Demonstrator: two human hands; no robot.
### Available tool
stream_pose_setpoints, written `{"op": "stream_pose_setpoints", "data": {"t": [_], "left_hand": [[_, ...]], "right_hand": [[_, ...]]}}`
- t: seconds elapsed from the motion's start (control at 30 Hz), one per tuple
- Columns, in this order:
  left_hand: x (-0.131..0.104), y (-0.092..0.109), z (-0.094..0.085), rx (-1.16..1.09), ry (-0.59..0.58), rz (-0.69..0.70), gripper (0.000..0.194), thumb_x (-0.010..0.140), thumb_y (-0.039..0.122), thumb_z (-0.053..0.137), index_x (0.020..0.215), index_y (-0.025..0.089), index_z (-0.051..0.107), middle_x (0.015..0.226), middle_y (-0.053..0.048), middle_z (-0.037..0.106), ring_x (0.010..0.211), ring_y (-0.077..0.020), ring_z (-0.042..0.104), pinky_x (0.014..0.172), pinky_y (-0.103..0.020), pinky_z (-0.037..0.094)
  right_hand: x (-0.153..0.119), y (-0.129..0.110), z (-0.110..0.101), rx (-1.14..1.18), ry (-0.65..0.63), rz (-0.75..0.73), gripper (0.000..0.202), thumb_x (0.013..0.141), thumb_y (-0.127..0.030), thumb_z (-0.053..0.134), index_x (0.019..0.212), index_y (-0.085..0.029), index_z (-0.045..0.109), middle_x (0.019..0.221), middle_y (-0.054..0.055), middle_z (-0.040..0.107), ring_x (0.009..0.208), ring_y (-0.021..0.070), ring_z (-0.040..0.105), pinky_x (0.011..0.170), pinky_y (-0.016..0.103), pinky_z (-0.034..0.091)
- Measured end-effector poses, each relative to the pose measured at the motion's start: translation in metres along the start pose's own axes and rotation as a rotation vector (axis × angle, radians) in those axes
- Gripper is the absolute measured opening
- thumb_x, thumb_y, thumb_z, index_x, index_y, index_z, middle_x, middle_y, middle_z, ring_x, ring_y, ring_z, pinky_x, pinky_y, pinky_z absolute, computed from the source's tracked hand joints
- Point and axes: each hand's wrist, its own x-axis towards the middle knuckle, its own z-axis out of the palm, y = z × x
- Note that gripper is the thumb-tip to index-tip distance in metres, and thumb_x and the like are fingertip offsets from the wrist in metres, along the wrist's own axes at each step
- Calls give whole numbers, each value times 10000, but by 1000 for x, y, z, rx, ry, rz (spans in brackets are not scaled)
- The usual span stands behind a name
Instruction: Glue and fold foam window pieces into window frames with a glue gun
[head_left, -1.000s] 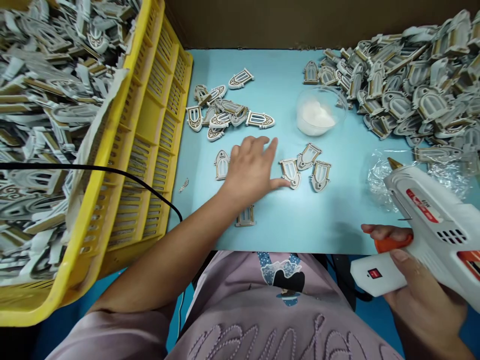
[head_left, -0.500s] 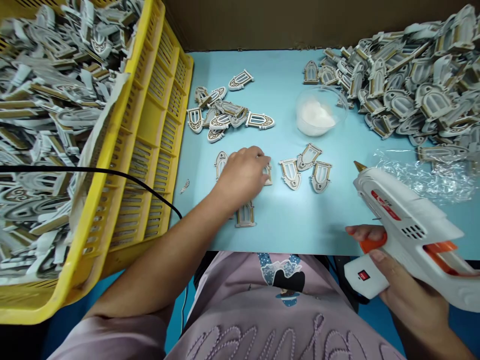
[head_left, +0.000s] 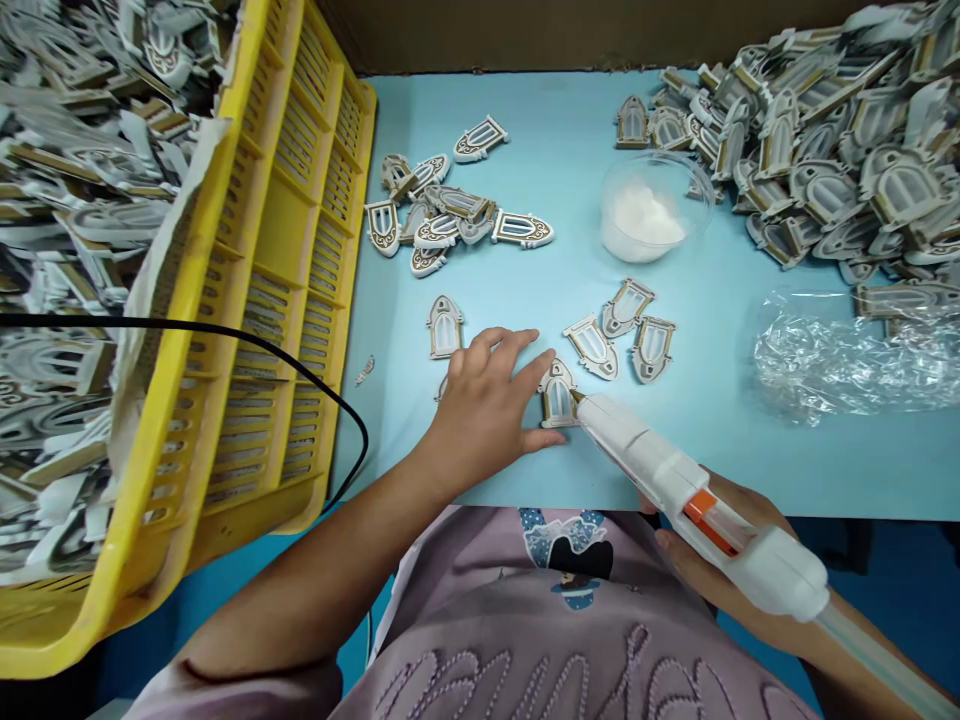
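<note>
My right hand (head_left: 720, 540) is wrapped round a white glue gun (head_left: 652, 455) with an orange part in its side. The gun's brass nozzle meets the right edge of a small arched window piece (head_left: 558, 396) lying flat on the table. My left hand (head_left: 487, 405) rests beside that piece, fingers spread, with the index fingertip at its top and the thumb near its lower left. Behind the left hand lies another window piece (head_left: 445, 328), and one more is mostly hidden under the hand. To the right, three window pieces (head_left: 592, 347) lie close together.
A yellow crate (head_left: 262, 300) full of such pieces stands at left, with a black cable (head_left: 300, 380) across it. A cluster of patterned pieces (head_left: 450, 215) lies at the back. A clear tub (head_left: 645, 215) of white material, plastic wrap (head_left: 855, 350) and a large heap (head_left: 840, 150) are on the right.
The glue gun has swung left from the right side, its nozzle now at a window piece. My left hand has moved slightly down and its fingers have spread. The view has shifted slightly.
</note>
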Motion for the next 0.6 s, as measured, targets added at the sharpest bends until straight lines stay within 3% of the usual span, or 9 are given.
{"op": "stream_pose_setpoints", "data": {"t": [0.2,0.33,0.5,0.6], "left_hand": [[5,-2,4,-55,16,4,759,689,514,837,1326,213,555,1476,-161,471,1313,-393,379,973,-547,370],[4,-5,7,-80,19,13,742,706,514,824,1322,206,551,1471,-162,479,1324,-391,376,991,-545,357],[4,-6,8,-75,19,26,744,725,528,803,1329,184,538,1463,-164,489,1322,-387,382,980,-527,365],[4,-6,9,-80,24,35,727,743,530,785,1330,182,535,1454,-171,495,1318,-393,385,968,-524,366]], "right_hand": [[15,-15,5,-97,-29,66,165,841,-285,556,1001,-272,593,841,34,682,606,175,631,431,273,437],[19,-17,7,-135,8,-26,149,823,-273,558,971,-271,575,820,33,686,582,179,626,434,283,437],[20,-25,9,-132,13,102,62,866,-325,542,891,-271,525,772,40,647,623,203,650,400,283,430],[22,-23,6,-135,1,11,56,848,-294,570,857,-275,518,744,31,647,640,211,666,433,292,468]]}}
